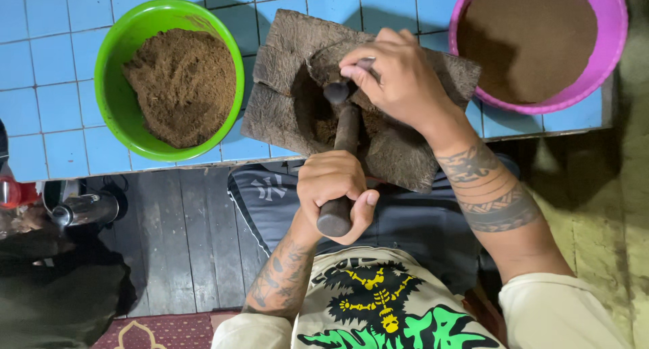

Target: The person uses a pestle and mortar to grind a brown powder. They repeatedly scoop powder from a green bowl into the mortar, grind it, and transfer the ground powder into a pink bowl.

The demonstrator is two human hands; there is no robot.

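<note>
A rough wooden mortar block (284, 58) sits on the blue tiled counter (47, 85), with brown powder in its hollow. My left hand (334, 187) grips the lower end of a dark wooden pestle (346, 129) whose tip stands in the hollow. My right hand (395, 75) rests on the block beside the pestle's tip, its fingers pinched on a small metal piece, perhaps a spoon, mostly hidden.
A green bowl (111, 65) of coarse brown powder stands left of the block. A pink bowl (608, 58) of finer brown powder stands at the right counter edge. Below the counter are dark floorboards, a metal kettle (81, 210) and a red object (13, 193).
</note>
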